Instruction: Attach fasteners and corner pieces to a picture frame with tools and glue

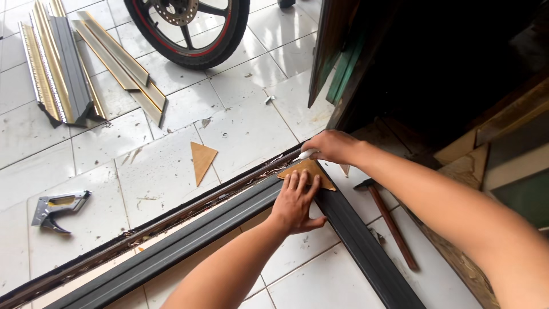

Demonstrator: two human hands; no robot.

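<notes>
White tiled floor point(240, 131), dusty, with small scraps and chips scattered. Dark frame moulding point(189, 234) lies on the floor, two lengths meeting at a mitred corner near centre; one length runs down-left, the other point(366, 252) runs down-right.

Small tan triangular board piece point(311, 171) sits on top of that corner joint. Left hand point(294, 203) lies flat, fingers spread, pressing on the near edge of the triangle and on the moulding under it; its grip is open, palm down, nothing clasped. Right hand point(334, 146) sits just past the triangle's far edge, grip closed around a small white tool point(306, 154) whose tip pokes out to the left, touching or nearly touching the triangle's upper edge; cannot tell what kind of tool. So the triangle lies between both hands, under the left fingertips, just below the right fist.

A second tan triangle point(202, 160) lies loose on the tiles, left of the corner, apart from the hands. Hammer point(389, 220) with a reddish wooden handle lies on the floor right of the right-hand moulding length, under the right forearm. Grey staple gun point(57, 209) lies far left, well apart. Stack of gold and grey moulding offcuts point(63, 63) at top left. Motorbike wheel point(189, 28) with red rim stripe at top centre. Dark doorway with boards leaning at upper right.
</notes>
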